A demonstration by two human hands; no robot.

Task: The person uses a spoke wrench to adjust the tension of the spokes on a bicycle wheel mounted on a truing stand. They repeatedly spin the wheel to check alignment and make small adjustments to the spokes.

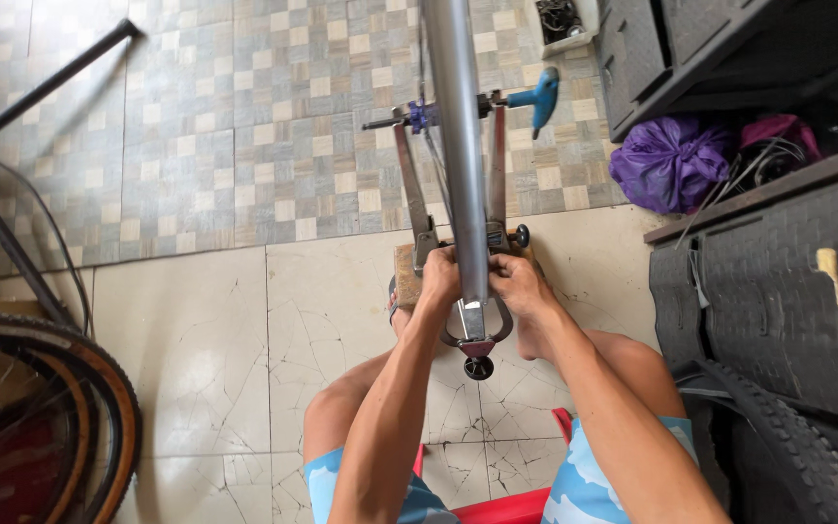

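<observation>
Underfoot, cracked pale floor tiles (196,330) beside a checkered mosaic floor (244,116).

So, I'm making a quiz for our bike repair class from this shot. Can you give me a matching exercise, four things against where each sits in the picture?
Things:
1. Purple bag
2. Tan-walled tyre
3. Blue-handled tool
4. Grey frame tube

Places:
A. Lower left edge, on the floor
B. Centre, running from the top edge down between both hands
C. Upper right, beside the dark crates
D. Top centre, right of the tube, over the patterned tiles

Pairs: 1-C, 2-A, 3-D, 4-B
</observation>
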